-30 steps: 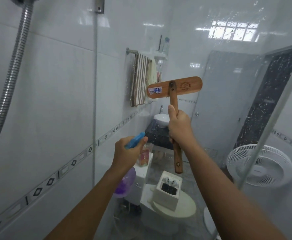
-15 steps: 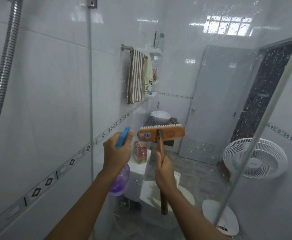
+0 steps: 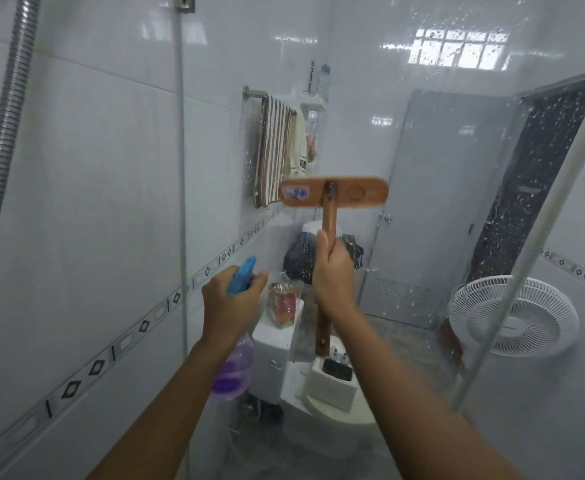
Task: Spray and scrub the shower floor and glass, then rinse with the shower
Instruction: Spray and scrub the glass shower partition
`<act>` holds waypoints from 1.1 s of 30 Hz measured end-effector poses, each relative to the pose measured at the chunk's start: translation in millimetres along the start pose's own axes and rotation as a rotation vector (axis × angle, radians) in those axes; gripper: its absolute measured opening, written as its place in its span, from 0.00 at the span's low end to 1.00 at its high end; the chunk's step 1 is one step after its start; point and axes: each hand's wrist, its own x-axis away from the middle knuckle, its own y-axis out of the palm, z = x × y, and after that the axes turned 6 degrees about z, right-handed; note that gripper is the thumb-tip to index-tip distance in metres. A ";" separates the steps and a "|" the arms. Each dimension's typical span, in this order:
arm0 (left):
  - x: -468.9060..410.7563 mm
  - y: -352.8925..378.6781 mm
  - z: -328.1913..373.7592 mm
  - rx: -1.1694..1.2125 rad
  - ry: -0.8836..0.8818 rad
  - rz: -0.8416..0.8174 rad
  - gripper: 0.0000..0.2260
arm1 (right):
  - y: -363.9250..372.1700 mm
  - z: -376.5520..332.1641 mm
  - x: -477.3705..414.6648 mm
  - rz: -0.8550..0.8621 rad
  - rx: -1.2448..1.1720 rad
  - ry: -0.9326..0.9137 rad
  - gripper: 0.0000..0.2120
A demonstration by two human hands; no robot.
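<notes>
My right hand (image 3: 332, 275) grips the wooden handle of a scrub brush (image 3: 333, 192), whose broad head is held up flat against the wet shower glass (image 3: 433, 209) at chest height. My left hand (image 3: 230, 301) holds a spray bottle (image 3: 234, 370) with a blue trigger top and purple liquid, just left of the brush handle and pointed at the glass. Droplets and streaks cover the glass. A metal shower hose (image 3: 5, 133) hangs down the tiled wall at the far left. The shower floor is out of view.
Seen through the glass: a toilet (image 3: 322, 420) with a white box on its lid, a cistern carrying a small packet, a striped towel (image 3: 272, 150) on a rail, a white fan (image 3: 513, 315) on the floor and a grey door. The glass frame edge (image 3: 526, 258) slants at right.
The brush dropped down the glass half a second ago and has now swept back up. My left hand with the bottle stayed at nearly the same spot.
</notes>
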 end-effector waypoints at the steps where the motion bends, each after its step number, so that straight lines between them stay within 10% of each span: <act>1: -1.6 0.9 -0.7 -0.002 -0.012 0.001 0.10 | 0.8 22.8 17.9 -0.006 -0.002 0.050 0.18; 6: -9.6 2.9 -5.9 -0.007 -0.024 0.016 0.08 | 4.5 90.7 83.8 -0.112 0.095 0.211 0.25; 16: -35.9 -15.3 4.8 0.024 -0.078 0.068 0.10 | 30.4 -90.6 -46.3 -0.116 0.039 -0.034 0.19; 33: -53.3 -54.1 9.5 -0.054 -0.051 0.126 0.14 | 62.2 -81.2 -44.6 -0.175 -0.013 0.007 0.20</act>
